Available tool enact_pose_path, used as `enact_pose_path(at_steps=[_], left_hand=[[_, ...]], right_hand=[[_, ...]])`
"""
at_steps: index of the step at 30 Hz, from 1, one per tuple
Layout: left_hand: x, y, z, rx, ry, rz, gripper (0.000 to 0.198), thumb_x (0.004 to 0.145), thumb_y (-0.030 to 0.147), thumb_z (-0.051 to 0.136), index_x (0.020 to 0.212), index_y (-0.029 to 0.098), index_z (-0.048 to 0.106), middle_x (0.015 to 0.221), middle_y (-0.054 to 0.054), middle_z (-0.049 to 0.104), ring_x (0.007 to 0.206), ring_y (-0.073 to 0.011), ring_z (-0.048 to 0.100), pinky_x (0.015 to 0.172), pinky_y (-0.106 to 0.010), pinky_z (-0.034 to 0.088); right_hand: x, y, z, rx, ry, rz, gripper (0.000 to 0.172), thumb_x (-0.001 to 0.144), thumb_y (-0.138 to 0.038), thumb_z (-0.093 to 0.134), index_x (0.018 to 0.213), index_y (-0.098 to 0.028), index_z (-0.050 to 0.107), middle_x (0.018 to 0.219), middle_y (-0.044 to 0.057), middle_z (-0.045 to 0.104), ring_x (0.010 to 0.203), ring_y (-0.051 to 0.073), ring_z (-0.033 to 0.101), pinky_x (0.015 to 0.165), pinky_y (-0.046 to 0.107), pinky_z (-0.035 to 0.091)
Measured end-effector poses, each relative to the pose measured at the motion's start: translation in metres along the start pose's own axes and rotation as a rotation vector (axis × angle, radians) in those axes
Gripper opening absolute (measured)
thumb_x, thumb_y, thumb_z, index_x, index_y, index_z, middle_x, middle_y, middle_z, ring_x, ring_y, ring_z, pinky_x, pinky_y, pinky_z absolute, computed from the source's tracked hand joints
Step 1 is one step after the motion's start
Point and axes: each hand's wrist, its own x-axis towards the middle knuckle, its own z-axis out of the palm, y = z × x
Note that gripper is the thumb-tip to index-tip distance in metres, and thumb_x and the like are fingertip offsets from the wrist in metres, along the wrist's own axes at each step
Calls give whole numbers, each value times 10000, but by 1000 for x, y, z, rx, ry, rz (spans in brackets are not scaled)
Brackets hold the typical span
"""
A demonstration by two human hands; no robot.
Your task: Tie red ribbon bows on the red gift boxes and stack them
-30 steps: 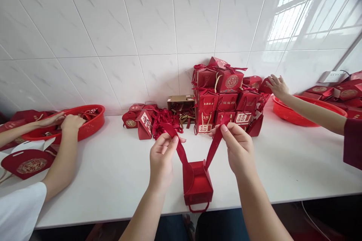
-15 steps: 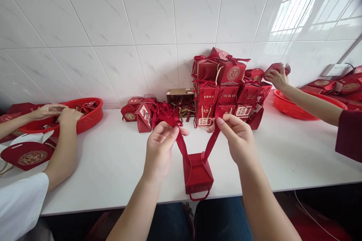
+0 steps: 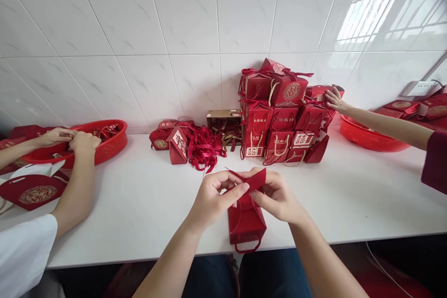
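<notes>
A small red gift box [image 3: 246, 224] stands on the white table [image 3: 146, 205] near its front edge. A red ribbon [image 3: 254, 180] runs up from the box. My left hand [image 3: 213, 198] and my right hand [image 3: 275, 195] meet just above the box, each pinching the ribbon, fingers closed on it. A red loop handle hangs over the table edge below the box.
A stack of finished red boxes [image 3: 279, 118] stands at the wall, with loose red ribbons [image 3: 204, 146] and a small brown carton [image 3: 223, 121] beside it. Red baskets sit at left [image 3: 104, 142] and right [image 3: 370, 137]. Another person's hands [image 3: 70, 139] work at the left; a third person's hand [image 3: 333, 100] touches the stack.
My two hands came down and together over the box, bringing the ribbon ends from spread apart to crossed. The person at the right put a red box on the stack.
</notes>
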Motion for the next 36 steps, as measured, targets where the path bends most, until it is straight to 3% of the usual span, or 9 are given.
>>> enact_pose_path(at_steps=[5, 10, 16, 19, 22, 26, 31, 34, 36], left_hand=[[1, -3, -5, 0, -16, -35, 153, 761, 281, 718, 740, 158, 628, 551, 52, 535, 487, -71, 502, 491, -198, 391], [3, -11, -16, -234, -180, -175, 184, 803, 317, 675, 906, 192, 587, 605, 45, 574, 531, -83, 521, 491, -189, 357], [4, -14, -14, -346, -64, -184, 126, 812, 272, 663, 810, 188, 568, 599, 64, 530, 566, -64, 520, 574, -176, 409], [2, -13, -8, -246, -95, -110, 147, 847, 282, 607, 969, 210, 570, 679, 35, 601, 685, -121, 611, 703, -249, 477], [-2, -18, -3, 160, 73, 131, 298, 855, 274, 587, 1147, 222, 558, 776, -1, 642, 772, -158, 629, 746, -284, 484], [-14, -43, -16, 563, 406, 419, 205, 835, 223, 608, 1036, 209, 642, 782, -4, 626, 711, -130, 589, 728, -258, 481], [-54, -97, -64, 657, 691, 175, 129, 825, 233, 573, 926, 205, 650, 600, 62, 437, 552, -94, 463, 636, -224, 452], [-74, -126, -82, 742, 572, -69, 157, 798, 246, 537, 906, 218, 648, 580, 60, 422, 528, -112, 468, 572, -229, 442], [-77, -136, -81, 781, 461, -120, 151, 788, 268, 545, 880, 231, 659, 673, 15, 531, 657, -158, 563, 641, -264, 479]], right_hand=[[1, 9, -4, -7, -28, -12, 177, 887, -253, 605, 1010, -220, 729, 843, 54, 657, 750, 148, 610, 671, 277, 503], [1, 8, -14, -100, -122, -94, 183, 927, -210, 538, 961, -209, 718, 863, 54, 672, 784, 139, 628, 717, 267, 516], [-2, 6, -24, -530, -213, -298, 360, 937, -68, 375, 1075, -219, 671, 1040, 83, 681, 969, 168, 633, 810, 312, 512], [-3, 10, -23, -620, -122, -337, 382, 930, -65, 384, 1109, -250, 666, 1145, 85, 649, 957, 166, 639, 799, 316, 527], [-11, 19, -21, -537, 35, -317, 362, 914, -73, 444, 1122, -271, 665, 1256, 90, 583, 961, 167, 633, 806, 322, 536], [-44, 39, -31, -423, 406, -169, 249, 916, -147, 513, 1036, -277, 688, 1088, 59, 654, 1020, 187, 617, 873, 345, 505], [-121, 73, -70, -345, 783, 347, 225, 863, -400, 597, 898, -207, 707, 929, 82, 703, 919, 242, 650, 838, 395, 511], [-154, 88, -88, -364, 717, 620, 357, 796, -511, 631, 902, -178, 706, 950, 117, 710, 951, 293, 650, 831, 429, 517], [-161, 93, -91, -393, 667, 694, 432, 781, -545, 630, 999, -176, 686, 1057, 142, 683, 1002, 312, 637, 814, 436, 528]])
